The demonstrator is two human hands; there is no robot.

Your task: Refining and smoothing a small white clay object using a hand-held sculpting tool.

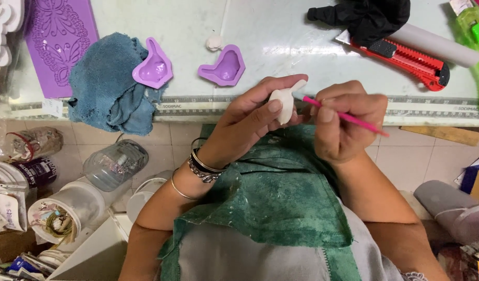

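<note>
1. Nearest the camera lay a green cloth (270, 198) spread over the person's lap, below both forearms.
2. The left hand (250, 122) was closed around a small white clay piece (285, 101), thumb on its front face and fingers curled behind. Bracelets (203, 166) sat at that wrist.
3. The right hand (346, 122) was pinched narrowly on a thin pink tool (348, 117), held like a pen, its tip touching the upper edge of the clay piece.
4. The clay piece was held in the air just in front of the table edge (198, 106), above the lap, not resting on anything.
5. Judgement on handling: the piece looked light and soft, likely to dent or smear under pressure. The thicker lower body appeared the safer hold; the thin projecting top looked fragile.
6. On the table beyond: two purple moulds (226, 66), one of them lying on a blue towel (107, 83); a small white clay lump (214, 42); a purple patterned mat (60, 36); a red cutter knife (406, 60); a black cloth (369, 15); a white roller (437, 44).
7. On the floor to the left stood jars and tubs (78, 200), well apart from the hands.
8. Nothing stood between the hands and the table; the moulds were the nearest items.
</note>
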